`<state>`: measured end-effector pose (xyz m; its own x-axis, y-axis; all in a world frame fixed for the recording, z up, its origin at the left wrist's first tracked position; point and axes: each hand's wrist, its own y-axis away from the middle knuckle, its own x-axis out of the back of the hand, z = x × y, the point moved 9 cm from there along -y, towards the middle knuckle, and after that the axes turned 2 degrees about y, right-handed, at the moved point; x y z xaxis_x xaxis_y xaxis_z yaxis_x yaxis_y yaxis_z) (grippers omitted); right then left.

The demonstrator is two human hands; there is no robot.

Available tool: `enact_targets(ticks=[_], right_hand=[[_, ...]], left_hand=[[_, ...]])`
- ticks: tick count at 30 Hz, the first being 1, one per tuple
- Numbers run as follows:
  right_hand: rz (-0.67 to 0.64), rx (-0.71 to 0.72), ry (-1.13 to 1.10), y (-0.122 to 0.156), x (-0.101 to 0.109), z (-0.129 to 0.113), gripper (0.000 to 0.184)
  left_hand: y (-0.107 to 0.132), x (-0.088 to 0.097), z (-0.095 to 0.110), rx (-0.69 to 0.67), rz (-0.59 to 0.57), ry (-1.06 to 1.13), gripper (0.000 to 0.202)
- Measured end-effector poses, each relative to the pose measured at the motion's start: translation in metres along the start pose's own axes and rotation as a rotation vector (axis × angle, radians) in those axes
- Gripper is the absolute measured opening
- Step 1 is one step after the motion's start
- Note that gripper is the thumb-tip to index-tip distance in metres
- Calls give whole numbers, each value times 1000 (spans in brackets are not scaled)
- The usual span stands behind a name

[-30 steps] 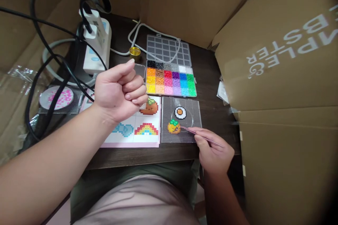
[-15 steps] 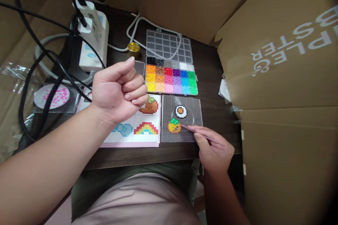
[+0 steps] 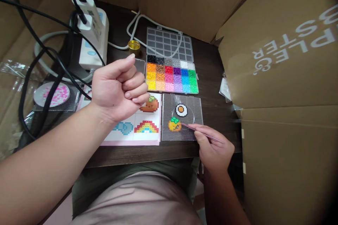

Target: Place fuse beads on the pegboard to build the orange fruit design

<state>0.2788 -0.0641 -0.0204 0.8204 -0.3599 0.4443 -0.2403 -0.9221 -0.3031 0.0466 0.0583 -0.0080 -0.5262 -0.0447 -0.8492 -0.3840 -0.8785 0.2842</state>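
Note:
My left hand (image 3: 118, 88) is raised above the table with its fingers curled into a loose fist; whether anything lies inside is hidden. My right hand (image 3: 212, 147) pinches thin pink tweezers (image 3: 200, 133), whose tip touches the right edge of an orange bead figure with a green top (image 3: 174, 125). That figure sits on a clear square pegboard (image 3: 194, 105), below a white and orange bead egg (image 3: 181, 110). An open bead box (image 3: 171, 77) with many coloured compartments lies just behind the pegboard. A pattern sheet (image 3: 139, 130) with a rainbow lies to its left.
A white power strip (image 3: 92, 38) with black cables stands at the back left. A small gold cap (image 3: 134, 45) sits near it. A second pegboard with a pink and white disc (image 3: 51, 95) lies at the left. Cardboard boxes (image 3: 285, 77) close in on the right and back.
The view shifted slightly. Both hands stay almost where they were, with the tweezers' tip still at the orange figure.

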Motion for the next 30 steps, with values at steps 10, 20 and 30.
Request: enact_targets(ticks=[10, 20, 30], right_hand=[[-7, 12, 3, 0, -1, -2, 17], [-20, 53, -14, 0, -1, -4, 24], [-11, 37, -23, 0, -2, -1, 22]], left_hand=[[1, -4, 1, -11, -34, -33, 52], [-1, 1, 2, -41, -10, -65, 51], [0, -6, 2, -28, -95, -58, 49]])
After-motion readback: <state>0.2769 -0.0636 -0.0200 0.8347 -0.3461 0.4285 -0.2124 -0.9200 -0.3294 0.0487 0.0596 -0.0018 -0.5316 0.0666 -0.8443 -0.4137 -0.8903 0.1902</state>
